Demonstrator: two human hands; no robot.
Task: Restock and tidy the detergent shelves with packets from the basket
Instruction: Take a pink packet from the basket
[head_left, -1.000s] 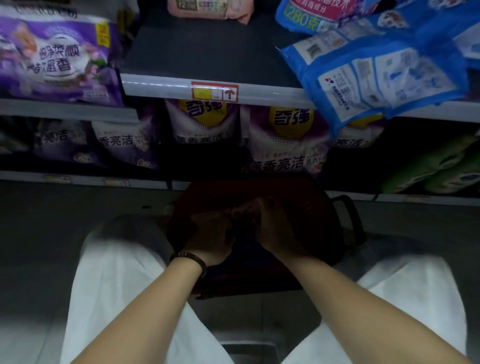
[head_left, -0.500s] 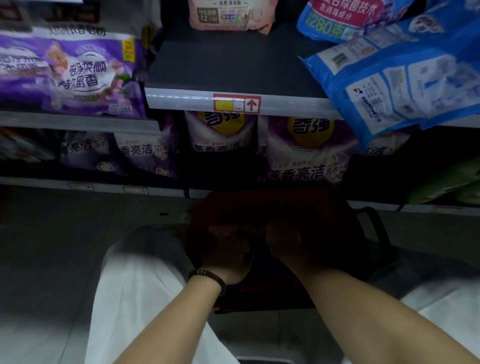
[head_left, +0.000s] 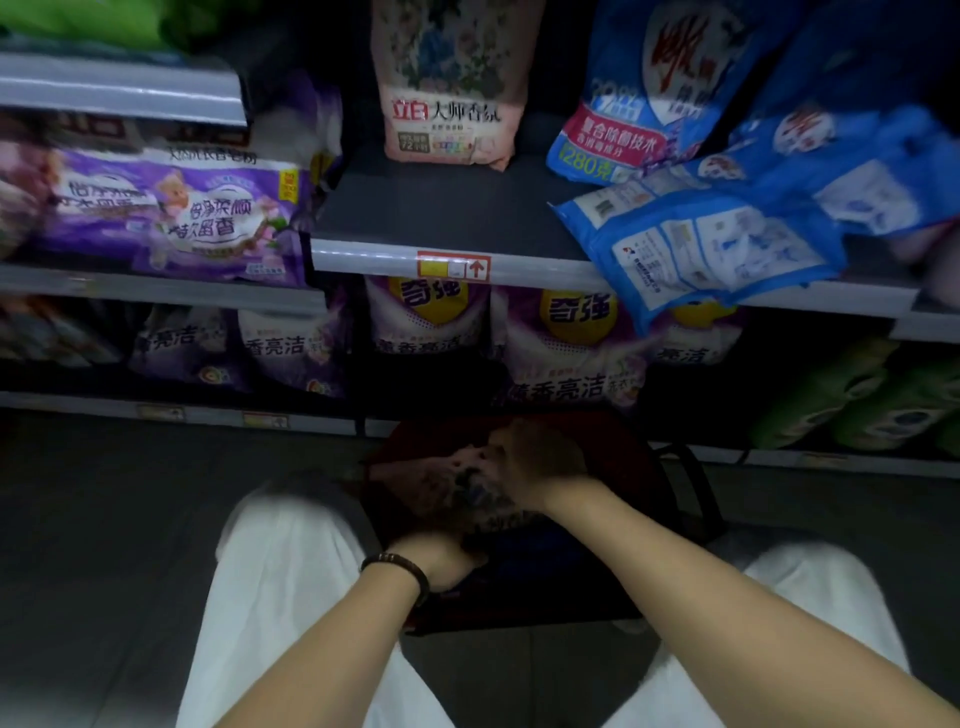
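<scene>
Right hand (head_left: 535, 462) pinches top edge of dim packet (head_left: 452, 486) over basket (head_left: 618, 452); left hand (head_left: 441, 556) beneath, grip too dark to tell

Dark packet (head_left: 470, 486) over red basket (head_left: 618, 452)

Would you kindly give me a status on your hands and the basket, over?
Left hand, right hand both in basket, close together; grip too dark to tell. Nothing clearly lifted out. Blue packet overhangs shelf edge above.
</scene>
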